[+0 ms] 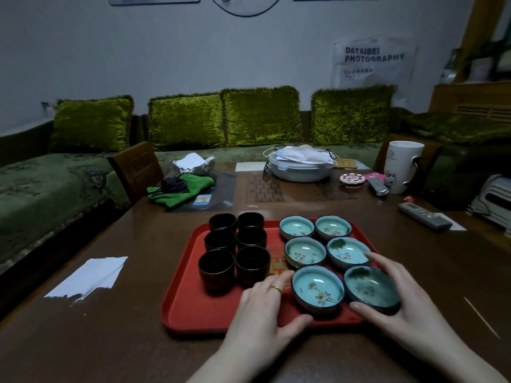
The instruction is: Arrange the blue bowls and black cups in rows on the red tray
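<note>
A red tray point(190, 305) lies on the brown table in front of me. Several black cups point(235, 244) stand upright in two columns on its left half. Several blue bowls point(305, 251) with flower patterns sit in two columns on its right half. My left hand point(262, 308) cups the left side of the near-left blue bowl point(318, 290), thumb at its front rim and fingers behind it. My right hand point(401, 305) wraps the right side of the near-right blue bowl point(367, 288), thumb on its front rim.
White paper point(88, 276) lies left of the tray. Further back are a green cloth with a black cord point(179, 187), a covered pot with face masks point(300, 167), a white mug point(401, 167), two remotes point(425, 217) and a round tin point(351, 181). A green sofa stands behind.
</note>
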Available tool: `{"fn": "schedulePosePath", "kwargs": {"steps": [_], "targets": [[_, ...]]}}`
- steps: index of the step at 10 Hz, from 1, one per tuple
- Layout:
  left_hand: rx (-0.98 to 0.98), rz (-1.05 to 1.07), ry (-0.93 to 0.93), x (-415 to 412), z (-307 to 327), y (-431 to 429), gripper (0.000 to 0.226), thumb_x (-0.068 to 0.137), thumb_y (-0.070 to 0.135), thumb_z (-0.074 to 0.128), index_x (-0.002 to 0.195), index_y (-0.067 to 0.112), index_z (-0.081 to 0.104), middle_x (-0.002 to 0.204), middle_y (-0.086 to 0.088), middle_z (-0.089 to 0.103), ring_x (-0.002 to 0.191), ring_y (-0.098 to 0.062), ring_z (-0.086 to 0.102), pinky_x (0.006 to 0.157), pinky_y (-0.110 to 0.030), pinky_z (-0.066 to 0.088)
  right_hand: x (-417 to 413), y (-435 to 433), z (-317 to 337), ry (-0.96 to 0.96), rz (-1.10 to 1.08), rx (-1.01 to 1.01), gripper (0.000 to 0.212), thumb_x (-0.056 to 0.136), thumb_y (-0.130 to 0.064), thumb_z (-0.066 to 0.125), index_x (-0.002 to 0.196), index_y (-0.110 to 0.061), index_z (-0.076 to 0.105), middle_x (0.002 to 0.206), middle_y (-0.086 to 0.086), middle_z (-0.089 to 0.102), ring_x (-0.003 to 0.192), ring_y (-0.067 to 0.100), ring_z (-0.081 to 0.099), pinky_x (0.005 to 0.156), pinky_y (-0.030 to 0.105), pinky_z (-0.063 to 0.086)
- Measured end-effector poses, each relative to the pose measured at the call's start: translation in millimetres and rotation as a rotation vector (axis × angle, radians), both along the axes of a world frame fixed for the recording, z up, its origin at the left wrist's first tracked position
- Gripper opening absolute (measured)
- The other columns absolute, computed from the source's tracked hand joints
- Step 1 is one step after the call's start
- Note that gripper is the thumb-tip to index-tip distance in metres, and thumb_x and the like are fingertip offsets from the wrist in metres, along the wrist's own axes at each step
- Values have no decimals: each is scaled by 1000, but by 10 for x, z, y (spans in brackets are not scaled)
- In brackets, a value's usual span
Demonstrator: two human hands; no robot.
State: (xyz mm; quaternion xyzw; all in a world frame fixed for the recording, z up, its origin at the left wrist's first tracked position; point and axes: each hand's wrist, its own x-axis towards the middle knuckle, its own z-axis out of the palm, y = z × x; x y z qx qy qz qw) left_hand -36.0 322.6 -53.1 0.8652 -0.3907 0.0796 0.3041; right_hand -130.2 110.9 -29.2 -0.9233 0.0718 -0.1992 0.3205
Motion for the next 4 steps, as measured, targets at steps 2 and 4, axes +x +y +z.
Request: {"fn": "schedulePosePath", "kwargs": {"steps": [2,4], "targets": [[-29,57,64,8,32,-175,70,78,53,57,137,33,26,138,16,41,127,0,36,108,-21,27,-127,-100,-97,-42,-34,81,65,55,-58,63,111,-56,32,114,-35,36,106,-7,43,90,20,33],[-32,55,124,-41,77,-197,69,78,52,58,137,31,28,139,16,41,128,1,35,109,-28,30,-127,-115,-144,-48,-53,143,68,60,-50,69,116,-50,32,117,-24,42,111,-2,42,91,21,33]]}}
